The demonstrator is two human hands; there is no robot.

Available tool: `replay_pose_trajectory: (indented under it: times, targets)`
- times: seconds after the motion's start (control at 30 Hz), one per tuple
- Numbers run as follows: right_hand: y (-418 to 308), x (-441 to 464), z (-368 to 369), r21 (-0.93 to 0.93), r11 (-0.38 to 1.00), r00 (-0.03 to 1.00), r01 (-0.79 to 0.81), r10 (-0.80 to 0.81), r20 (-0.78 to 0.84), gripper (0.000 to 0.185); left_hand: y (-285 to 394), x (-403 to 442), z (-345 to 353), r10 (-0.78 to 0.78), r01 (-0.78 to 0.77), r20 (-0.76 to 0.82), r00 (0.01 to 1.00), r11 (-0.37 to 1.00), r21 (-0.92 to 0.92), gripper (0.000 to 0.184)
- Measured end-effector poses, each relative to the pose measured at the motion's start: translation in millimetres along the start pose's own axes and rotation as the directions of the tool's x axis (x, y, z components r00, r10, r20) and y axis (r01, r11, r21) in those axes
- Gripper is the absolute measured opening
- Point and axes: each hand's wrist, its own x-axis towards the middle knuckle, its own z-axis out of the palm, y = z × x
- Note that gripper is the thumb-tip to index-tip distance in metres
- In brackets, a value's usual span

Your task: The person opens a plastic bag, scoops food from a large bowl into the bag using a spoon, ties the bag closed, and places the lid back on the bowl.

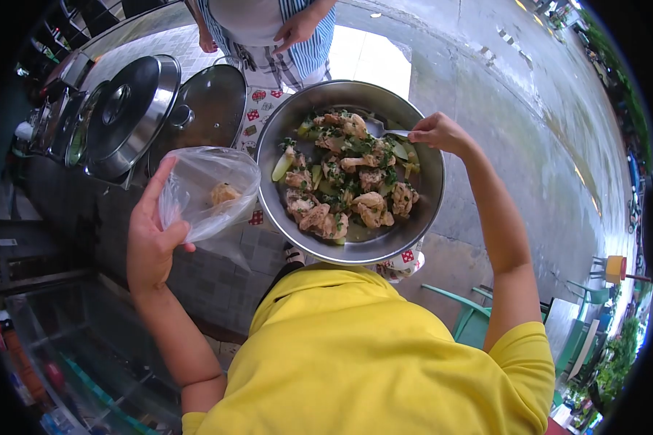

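A large round steel pan (432,196) holds pieces of cooked chicken (374,208) with green leaves and pale green vegetable slices in broth. My right hand (439,133) grips the handle of a metal spoon (393,133) at the pan's upper right, its bowl end inside the pan. To the left of the pan, my left hand (156,225) holds a clear plastic bag (228,174) with its mouth spread. One pale brown piece of food (224,193) shows inside the bag.
Lidded pots (134,109) and a glass lid (214,101) stand at the left. Across the table, with its patterned cloth (263,103), stands a person in a striped shirt (318,43). Green chairs (471,319) are at the lower right, a glass case (87,341) at the lower left.
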Motion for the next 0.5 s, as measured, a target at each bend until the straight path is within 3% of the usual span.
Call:
replay_pose_trajectory:
  times: [0.2,0.5]
  targets:
    - [-7.9,-1.9,6.2,0.068,0.998,1.000,-0.008,0.008,0.001,0.026,7.8,-2.7,-0.3,0.032,-0.033,0.026,0.999,0.999,0.023,0.078]
    - [-62.6,-41.4,-46.1,0.098,0.995,1.000,-0.022,0.022,-0.005,0.022,43.1,7.4,-1.5,0.080,-0.090,0.069,0.994,0.986,0.143,0.077]
